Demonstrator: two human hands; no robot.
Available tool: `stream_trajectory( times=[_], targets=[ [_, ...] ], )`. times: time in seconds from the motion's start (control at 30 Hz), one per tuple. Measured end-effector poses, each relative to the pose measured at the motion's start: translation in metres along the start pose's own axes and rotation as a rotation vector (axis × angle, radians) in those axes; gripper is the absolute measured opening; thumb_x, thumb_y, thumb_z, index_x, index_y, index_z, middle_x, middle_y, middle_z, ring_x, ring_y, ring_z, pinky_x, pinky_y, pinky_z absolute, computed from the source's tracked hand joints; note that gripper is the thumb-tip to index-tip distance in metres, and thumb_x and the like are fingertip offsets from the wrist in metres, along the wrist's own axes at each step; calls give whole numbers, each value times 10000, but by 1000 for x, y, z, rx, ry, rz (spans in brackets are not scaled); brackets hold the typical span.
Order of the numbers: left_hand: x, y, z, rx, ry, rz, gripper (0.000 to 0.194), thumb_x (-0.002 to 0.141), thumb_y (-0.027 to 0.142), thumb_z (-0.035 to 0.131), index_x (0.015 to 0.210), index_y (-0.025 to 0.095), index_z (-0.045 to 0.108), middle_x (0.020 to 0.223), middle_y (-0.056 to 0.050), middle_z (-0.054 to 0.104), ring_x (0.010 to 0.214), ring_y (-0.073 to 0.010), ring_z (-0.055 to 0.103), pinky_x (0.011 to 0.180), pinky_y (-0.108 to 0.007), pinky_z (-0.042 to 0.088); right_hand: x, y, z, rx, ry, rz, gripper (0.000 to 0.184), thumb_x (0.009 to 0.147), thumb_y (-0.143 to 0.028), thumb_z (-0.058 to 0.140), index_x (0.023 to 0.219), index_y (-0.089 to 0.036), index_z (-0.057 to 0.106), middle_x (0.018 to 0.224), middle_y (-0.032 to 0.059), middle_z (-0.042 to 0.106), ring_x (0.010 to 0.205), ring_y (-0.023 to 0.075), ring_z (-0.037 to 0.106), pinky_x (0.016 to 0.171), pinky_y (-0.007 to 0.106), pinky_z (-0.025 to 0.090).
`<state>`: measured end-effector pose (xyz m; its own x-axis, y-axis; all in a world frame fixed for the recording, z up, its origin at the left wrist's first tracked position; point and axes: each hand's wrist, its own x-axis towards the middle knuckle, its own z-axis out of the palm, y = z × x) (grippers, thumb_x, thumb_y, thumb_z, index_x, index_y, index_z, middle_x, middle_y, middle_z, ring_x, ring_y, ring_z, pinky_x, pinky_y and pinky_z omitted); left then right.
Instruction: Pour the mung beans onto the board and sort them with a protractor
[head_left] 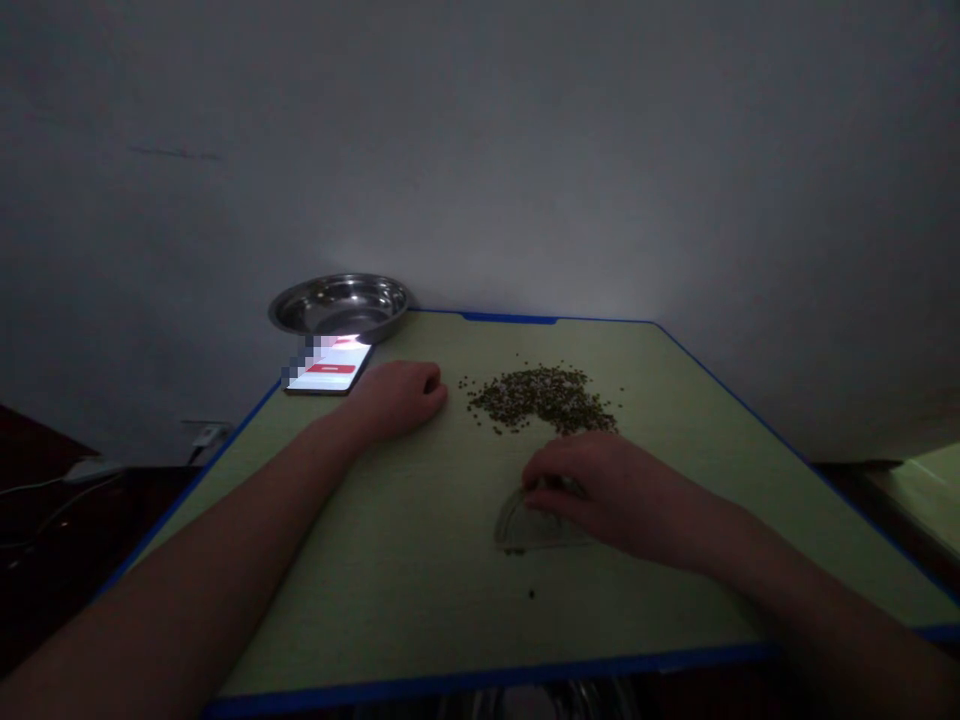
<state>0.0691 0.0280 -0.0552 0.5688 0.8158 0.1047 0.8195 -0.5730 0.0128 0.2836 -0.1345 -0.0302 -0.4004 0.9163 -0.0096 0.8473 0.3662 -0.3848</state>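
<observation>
My left hand (pixel 405 398) rests on the table in a loose fist, beside a lit phone; nothing shows in its fingers. With closed fingers, my right hand (pixel 581 480) grips the curved side of a clear protractor (pixel 517 525), which lies on or just over the tabletop with its straight edge toward me. Part of the protractor is hidden under that hand. Beyond it spreads a pile of small dark green beans or seeds (pixel 544 395), with a notch in its near side. A few grains lie at the protractor's straight edge, and a single grain (pixel 532 594) sits nearer to me.
A shiny metal bowl (pixel 337 305) stands at the table's back left corner, behind the phone (pixel 330 370). The pale green table (pixel 375 600) has a blue rim and meets a grey wall. Metalware (pixel 525 702) shows below the front edge. A cable and socket (pixel 204 435) are at left.
</observation>
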Motion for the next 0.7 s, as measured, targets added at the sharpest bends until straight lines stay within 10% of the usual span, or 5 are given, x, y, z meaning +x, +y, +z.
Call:
stream_trajectory(
  times=[0.7],
  targets=[
    [-1,4,-5,1,-23,-17,310,851,405,399,774,199,618,758,-60,665,656,-180,564,573,-298,342,-44,-22,10,171,-120,-2,132,921,-286,596,853,-227,693,832,-24,717,778,131,629,685,241,412]
  ],
)
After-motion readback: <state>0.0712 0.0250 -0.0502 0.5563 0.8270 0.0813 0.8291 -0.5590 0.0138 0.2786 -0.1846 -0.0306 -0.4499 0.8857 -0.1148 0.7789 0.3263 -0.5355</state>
